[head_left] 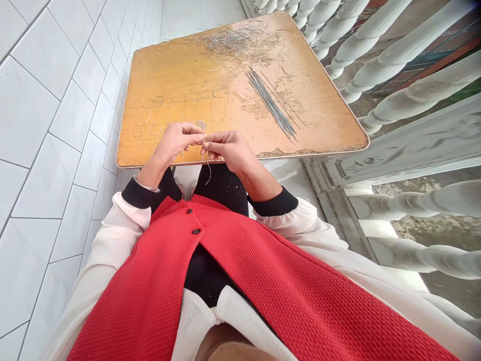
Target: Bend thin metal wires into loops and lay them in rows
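Observation:
My left hand and my right hand meet at the near edge of a small wooden table. Both pinch one thin wire piece, whose loose end hangs below my right fingers. A small coiled loop shows just above my left fingers. Two rows of bent wire loops lie on the table's left half. A bundle of straight wires lies diagonally on the right half. A tangled heap of wire sits at the far edge.
White floor tiles stretch to the left. A white stone balustrade runs along the right, close to the table's right edge. My red vest and black trousers fill the foreground.

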`<act>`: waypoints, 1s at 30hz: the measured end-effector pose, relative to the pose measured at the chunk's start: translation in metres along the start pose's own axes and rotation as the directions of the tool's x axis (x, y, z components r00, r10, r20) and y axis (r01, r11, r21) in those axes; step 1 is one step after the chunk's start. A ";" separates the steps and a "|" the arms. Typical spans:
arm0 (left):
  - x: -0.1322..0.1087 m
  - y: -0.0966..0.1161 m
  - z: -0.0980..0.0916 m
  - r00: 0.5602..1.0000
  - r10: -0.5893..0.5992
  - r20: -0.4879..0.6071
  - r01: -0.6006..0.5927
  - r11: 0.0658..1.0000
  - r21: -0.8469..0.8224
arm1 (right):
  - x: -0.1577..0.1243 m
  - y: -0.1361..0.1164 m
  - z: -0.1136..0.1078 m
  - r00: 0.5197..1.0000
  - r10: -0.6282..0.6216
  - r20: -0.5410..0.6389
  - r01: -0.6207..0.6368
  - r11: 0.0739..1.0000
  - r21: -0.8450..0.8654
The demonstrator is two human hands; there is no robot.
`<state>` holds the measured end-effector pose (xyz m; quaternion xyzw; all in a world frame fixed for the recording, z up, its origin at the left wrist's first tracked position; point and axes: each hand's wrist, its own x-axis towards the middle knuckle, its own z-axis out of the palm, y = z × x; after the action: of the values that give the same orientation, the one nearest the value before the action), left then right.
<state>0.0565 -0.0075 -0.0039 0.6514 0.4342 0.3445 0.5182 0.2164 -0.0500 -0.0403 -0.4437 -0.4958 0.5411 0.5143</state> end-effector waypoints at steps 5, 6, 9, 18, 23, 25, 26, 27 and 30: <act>0.001 -0.003 0.003 0.999 0.024 -0.036 -0.024 1.000 -0.001 | 0.002 0.004 0.002 0.997 -0.026 -0.074 0.025 1.000 -0.014; 0.001 -0.003 0.003 0.998 0.027 -0.048 -0.027 1.000 -0.005 | 0.002 0.004 0.003 0.996 -0.027 -0.083 0.026 1.000 -0.015; 0.002 -0.002 -0.001 0.997 0.023 -0.070 -0.025 0.999 -0.024 | 0.000 0.007 0.003 0.997 -0.010 -0.076 0.009 1.000 -0.008; 0.004 -0.003 -0.008 0.996 -0.005 -0.085 -0.002 0.997 -0.076 | -0.006 0.019 0.000 0.994 -0.102 -0.025 0.089 0.941 -0.327; 0.004 -0.001 -0.007 0.990 -0.007 -0.143 -0.006 0.996 -0.094 | -0.008 0.028 0.001 0.947 -0.318 0.048 0.266 0.689 -0.674; 0.004 0.000 -0.007 0.988 -0.021 -0.154 0.006 0.995 -0.097 | -0.009 0.029 0.000 0.923 -0.367 0.116 0.329 0.594 -0.734; 0.004 0.001 -0.007 0.987 -0.026 -0.157 0.011 0.995 -0.096 | -0.009 0.030 -0.001 0.912 -0.380 0.155 0.358 0.552 -0.753; 0.004 0.001 -0.008 0.987 -0.026 -0.158 0.011 0.996 -0.091 | -0.008 0.030 -0.002 0.903 -0.383 0.194 0.384 0.518 -0.764; 0.005 0.001 -0.009 0.986 -0.008 -0.168 -0.004 0.998 -0.066 | -0.007 0.033 -0.005 0.900 -0.356 0.253 0.413 0.510 -0.754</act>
<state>0.0507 -0.0002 -0.0009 0.6021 0.4653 0.4119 0.5014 0.2178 -0.0555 -0.0734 -0.4855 -0.7850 0.1511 0.3539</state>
